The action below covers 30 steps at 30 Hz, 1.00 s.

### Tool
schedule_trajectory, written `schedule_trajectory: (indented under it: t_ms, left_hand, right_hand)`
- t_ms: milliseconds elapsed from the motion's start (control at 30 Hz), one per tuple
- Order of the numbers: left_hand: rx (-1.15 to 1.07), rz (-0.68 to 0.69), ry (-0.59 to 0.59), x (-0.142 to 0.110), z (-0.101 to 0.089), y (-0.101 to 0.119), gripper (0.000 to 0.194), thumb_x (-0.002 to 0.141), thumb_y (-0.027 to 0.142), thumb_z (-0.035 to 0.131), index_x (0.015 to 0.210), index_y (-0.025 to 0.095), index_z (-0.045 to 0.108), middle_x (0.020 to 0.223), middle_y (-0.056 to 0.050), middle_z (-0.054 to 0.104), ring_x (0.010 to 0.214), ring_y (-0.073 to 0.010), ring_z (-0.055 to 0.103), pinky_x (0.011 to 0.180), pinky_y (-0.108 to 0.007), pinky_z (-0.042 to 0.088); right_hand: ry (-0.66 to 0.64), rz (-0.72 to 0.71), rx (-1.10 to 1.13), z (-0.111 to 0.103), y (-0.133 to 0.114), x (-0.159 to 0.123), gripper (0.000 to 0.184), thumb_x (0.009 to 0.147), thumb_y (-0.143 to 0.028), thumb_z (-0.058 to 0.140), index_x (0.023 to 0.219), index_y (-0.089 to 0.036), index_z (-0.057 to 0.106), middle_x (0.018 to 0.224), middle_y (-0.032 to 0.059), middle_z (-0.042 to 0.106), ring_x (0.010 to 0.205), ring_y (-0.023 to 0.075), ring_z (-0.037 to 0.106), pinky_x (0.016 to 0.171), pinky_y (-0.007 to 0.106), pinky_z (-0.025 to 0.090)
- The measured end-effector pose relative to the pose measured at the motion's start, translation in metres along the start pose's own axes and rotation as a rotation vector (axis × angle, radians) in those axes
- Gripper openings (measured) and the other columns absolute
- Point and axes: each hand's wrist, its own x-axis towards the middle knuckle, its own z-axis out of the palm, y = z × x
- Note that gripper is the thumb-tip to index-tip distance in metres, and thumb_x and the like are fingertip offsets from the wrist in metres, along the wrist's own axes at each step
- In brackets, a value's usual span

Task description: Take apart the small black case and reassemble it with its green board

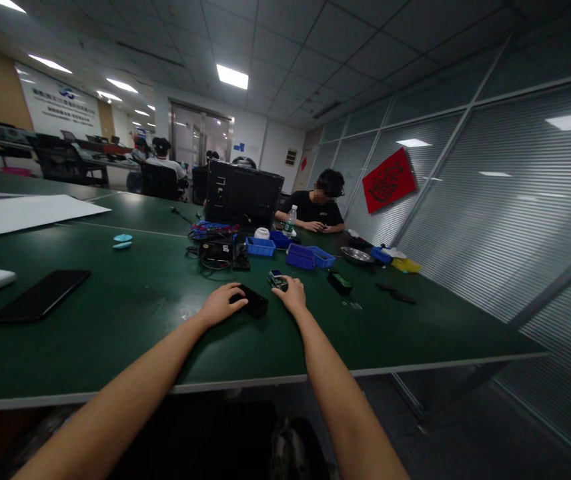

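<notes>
My left hand (222, 304) grips the near left end of a small black box (254, 303) on the green table, thumb and fingers on its sides. Just right of it, my right hand (292, 295) is closed on a small electronic module (276, 279) that looks like a circuit board with a light square on top. Part of the module is hidden behind the fingers. Box and module are apart. Further right stands a black open-looking case (339, 283) with a green board in it. Small clear pieces (355, 306) lie near that case.
Ahead are a monitor (243, 195), a black power unit with cables (216, 251), blue bins (260, 246), a bottle (291, 219) and a metal bowl (357, 255). A black tablet-like slab (40, 296) lies left. Across the table sits a person (310, 210).
</notes>
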Motion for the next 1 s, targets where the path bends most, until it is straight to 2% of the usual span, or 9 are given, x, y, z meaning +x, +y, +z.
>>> schedule_trajectory:
  t_ms: [100, 200, 300, 400, 533, 633, 733, 867, 1000]
  left_hand:
    - [-0.008, -0.028, -0.002, 0.000, -0.001, 0.001, 0.032, 0.076, 0.047, 0.048, 0.091, 0.022, 0.063, 0.114, -0.005, 0.056, 0.106, -0.0189, 0.050, 0.092, -0.030, 0.037]
    - [-0.019, -0.038, -0.001, 0.000, -0.002, 0.002, 0.032, 0.076, 0.047, 0.048, 0.090, 0.022, 0.062, 0.108, -0.004, 0.058, 0.101, -0.0181, 0.052, 0.089, -0.028, 0.038]
    - [-0.030, -0.029, 0.006, 0.000, -0.003, 0.002, 0.031, 0.076, 0.046, 0.048, 0.089, 0.022, 0.062, 0.104, -0.004, 0.059, 0.097, -0.0180, 0.053, 0.087, -0.028, 0.039]
    - [-0.044, -0.036, 0.015, 0.000, -0.003, 0.002, 0.030, 0.075, 0.045, 0.049, 0.088, 0.022, 0.062, 0.103, -0.004, 0.060, 0.096, -0.0181, 0.054, 0.086, -0.028, 0.040]
    - [-0.063, -0.043, 0.015, 0.000, -0.002, 0.002, 0.030, 0.075, 0.045, 0.048, 0.089, 0.022, 0.062, 0.103, -0.004, 0.060, 0.096, -0.0178, 0.054, 0.086, -0.028, 0.039]
    - [-0.061, -0.035, 0.010, 0.000, -0.001, 0.000, 0.032, 0.075, 0.046, 0.048, 0.089, 0.021, 0.063, 0.103, -0.004, 0.060, 0.096, -0.0185, 0.054, 0.087, -0.029, 0.039]
    - [-0.056, -0.019, 0.014, 0.000, 0.000, -0.002, 0.034, 0.075, 0.048, 0.047, 0.089, 0.021, 0.063, 0.102, -0.005, 0.060, 0.096, -0.0192, 0.054, 0.086, -0.030, 0.040]
    - [-0.055, -0.018, 0.015, 0.001, -0.001, -0.002, 0.034, 0.075, 0.048, 0.046, 0.089, 0.022, 0.063, 0.101, -0.005, 0.060, 0.094, -0.0192, 0.054, 0.084, -0.030, 0.041]
    - [-0.055, -0.014, 0.011, 0.000, -0.002, 0.000, 0.034, 0.075, 0.048, 0.046, 0.089, 0.022, 0.062, 0.101, -0.004, 0.060, 0.093, -0.0187, 0.054, 0.083, -0.029, 0.041]
  right_hand:
    - [-0.044, 0.022, 0.012, 0.006, 0.001, 0.003, 0.052, 0.070, -0.035, 0.060, 0.119, -0.023, 0.048, 0.109, 0.0072, 0.054, 0.102, 0.0210, 0.048, 0.083, 0.028, 0.037]
    - [-0.025, 0.138, 0.106, 0.005, 0.007, 0.008, 0.054, 0.076, -0.041, 0.051, 0.123, -0.017, 0.044, 0.111, 0.0094, 0.055, 0.101, 0.0216, 0.051, 0.082, 0.029, 0.038]
    - [0.005, 0.244, 0.151, -0.001, 0.015, 0.013, 0.048, 0.082, -0.045, 0.037, 0.117, -0.014, 0.050, 0.109, 0.0124, 0.057, 0.100, 0.0233, 0.053, 0.081, 0.031, 0.039]
    - [0.084, 0.278, 0.127, -0.007, 0.021, 0.015, 0.047, 0.085, -0.043, 0.031, 0.111, -0.013, 0.055, 0.107, 0.0144, 0.058, 0.099, 0.0238, 0.053, 0.081, 0.031, 0.038]
    - [0.154, 0.232, 0.057, -0.006, 0.022, 0.012, 0.049, 0.080, -0.050, 0.038, 0.111, -0.015, 0.055, 0.108, 0.0137, 0.056, 0.100, 0.0249, 0.050, 0.082, 0.032, 0.037]
    - [0.108, 0.207, -0.037, -0.001, 0.019, 0.010, 0.051, 0.072, -0.048, 0.052, 0.113, -0.019, 0.054, 0.109, 0.0122, 0.055, 0.101, 0.0260, 0.048, 0.083, 0.033, 0.037]
    - [0.055, 0.207, -0.030, 0.002, 0.018, 0.010, 0.045, 0.071, -0.042, 0.056, 0.110, -0.020, 0.055, 0.106, 0.0104, 0.057, 0.100, 0.0246, 0.050, 0.081, 0.032, 0.037]
    - [0.001, 0.309, 0.142, -0.004, 0.022, 0.015, 0.043, 0.082, -0.047, 0.036, 0.102, -0.018, 0.059, 0.099, 0.0110, 0.061, 0.091, 0.0231, 0.056, 0.074, 0.030, 0.040]
    - [0.038, 0.355, 0.121, -0.010, 0.025, 0.017, 0.054, 0.087, -0.048, 0.020, 0.100, -0.015, 0.061, 0.102, 0.0158, 0.060, 0.093, 0.0271, 0.054, 0.076, 0.035, 0.038]
